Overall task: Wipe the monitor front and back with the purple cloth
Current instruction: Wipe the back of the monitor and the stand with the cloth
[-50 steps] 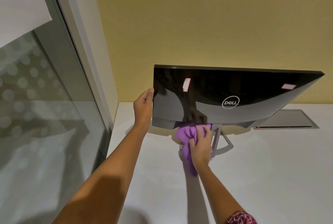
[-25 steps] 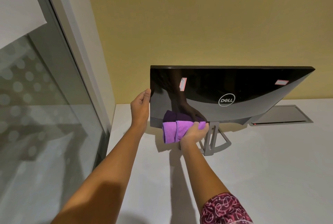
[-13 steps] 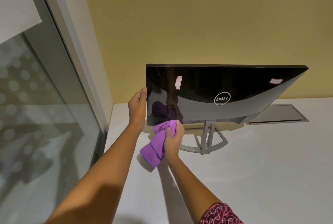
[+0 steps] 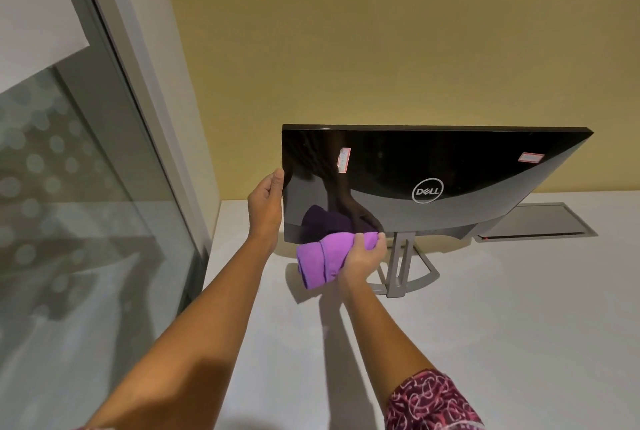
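Ideally, while the left hand (image 4: 265,203) is gripping the glossy black monitor's (image 4: 398,166) edge, the right hand (image 4: 362,255), clutching the bunched purple cloth (image 4: 323,258), is apparently pressing lightly along the lower back.

purple cloth (image 4: 325,258), glossy black monitor (image 4: 398,166)

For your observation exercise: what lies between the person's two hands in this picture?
In the head view, the monitor's lower left corner separates them: left hand on its side edge, right hand pressing the purple cloth.
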Available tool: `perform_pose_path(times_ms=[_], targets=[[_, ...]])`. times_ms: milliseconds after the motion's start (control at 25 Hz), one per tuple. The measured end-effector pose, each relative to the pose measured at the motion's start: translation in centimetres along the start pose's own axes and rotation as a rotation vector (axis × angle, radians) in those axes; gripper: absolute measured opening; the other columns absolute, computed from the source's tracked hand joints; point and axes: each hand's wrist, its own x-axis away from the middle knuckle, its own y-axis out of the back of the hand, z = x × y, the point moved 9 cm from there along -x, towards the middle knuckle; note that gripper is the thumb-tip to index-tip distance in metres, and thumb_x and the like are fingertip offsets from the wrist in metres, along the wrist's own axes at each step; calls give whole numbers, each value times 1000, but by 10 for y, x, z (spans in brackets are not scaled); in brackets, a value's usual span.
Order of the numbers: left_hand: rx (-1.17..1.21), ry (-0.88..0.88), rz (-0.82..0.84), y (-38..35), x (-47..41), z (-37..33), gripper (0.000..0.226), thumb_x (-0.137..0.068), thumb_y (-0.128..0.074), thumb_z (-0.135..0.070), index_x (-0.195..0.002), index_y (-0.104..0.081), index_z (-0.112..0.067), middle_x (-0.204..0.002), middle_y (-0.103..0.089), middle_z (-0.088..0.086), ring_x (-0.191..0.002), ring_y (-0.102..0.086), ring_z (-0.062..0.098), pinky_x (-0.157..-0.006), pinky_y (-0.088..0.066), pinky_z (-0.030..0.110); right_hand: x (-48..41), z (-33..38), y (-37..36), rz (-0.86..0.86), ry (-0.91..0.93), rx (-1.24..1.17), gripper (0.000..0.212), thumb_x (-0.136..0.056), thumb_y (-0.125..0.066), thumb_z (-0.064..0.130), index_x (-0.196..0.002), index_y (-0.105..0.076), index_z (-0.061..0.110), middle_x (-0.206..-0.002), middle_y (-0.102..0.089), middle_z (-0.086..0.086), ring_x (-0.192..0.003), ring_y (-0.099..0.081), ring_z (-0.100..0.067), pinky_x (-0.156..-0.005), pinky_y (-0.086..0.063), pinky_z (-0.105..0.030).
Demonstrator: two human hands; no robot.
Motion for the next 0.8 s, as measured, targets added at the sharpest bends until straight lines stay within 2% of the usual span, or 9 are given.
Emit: perform_pose_path(times_ms=[120,200,240,400,560,640,720,760,800], targets=[[6,-5,-2,-2,4,-4,24,-97,-46,-36,-78,-54,-25,-77,-54,-12,-75,-51,-2,-61,-39,-2,32,-6,-20,182,143,18,38,-93,-57,20,-130,-47,15,-129,-53,-3,-117,-52,-16,-102,-45,-33],[13,-10,-9,-3,7,-7,20,-98,-45,-35,-81,-54,-29,-79,-53,-18,-74,-51,-5,-60,-38,-3,45,-11,-23,347,214,29,23,-94,-56,14,-116,-55,17,-110,-58,4,-99,-57,-7,-84,-50,-14],[18,-4,-14,-3,9,-8,17,-98,-45,-35,-85,-54,-28,-81,-53,-20,-76,-51,-7,-60,-37,-3,43,-13,-17,365,230,44,22,-93,-55,11,-114,-58,18,-106,-58,6,-95,-58,-6,-76,-50,-10],[22,6,-29,-4,13,-8,16,-97,-45,-36,-97,-55,-23,-86,-54,-22,-82,-51,-8,-66,-35,1,41,33,24,230,386,-117,23,-92,-53,3,-103,-60,21,-104,-61,-1,-91,-61,-4,-81,-51,-23],[45,14,-29,-5,12,-6,18,-98,-44,-36,-96,-56,-22,-87,-55,-21,-84,-51,-6,-77,-38,9,73,158,47,-59,871,-182,40,-83,-50,-5,-119,-55,11,-128,-46,-4,-122,-41,-2,-103,-32,-13],[48,30,-27,-5,13,-5,17,-98,-44,-37,-89,-54,-27,-84,-52,-20,-82,-48,-6,-79,-39,12,77,190,30,-134,997,-83,42,-91,-47,4,-133,-45,5,-141,-32,-11,-135,-27,-5,-111,-22,-14],[39,22,-10,-6,10,-3,24,-98,-43,-39,-79,-52,-27,-81,-52,-11,-78,-47,-1,-76,-39,13,90,196,0,-248,1097,269,51,-99,-34,20,-146,-23,4,-148,-18,-14,-141,-22,-23,-117,-16,-30],[44,11,7,-6,8,-3,25,-98,-43,-39,-81,-54,-24,-85,-55,-6,-80,-48,2,-77,-40,16,101,191,-23,-272,1218,476,55,-99,-31,21,-148,-12,5,-150,-14,-13,-143,-17,-28,-118,-13,-39],[55,10,14,-5,5,0,25,-99,-43,-37,-87,-58,-20,-91,-58,-4,-84,-51,4,-80,-41,18,115,182,-48,-194,1381,626,61,-95,-35,18,-148,-9,7,-151,-13,-12,-144,-10,-28,-118,-10,-43]])
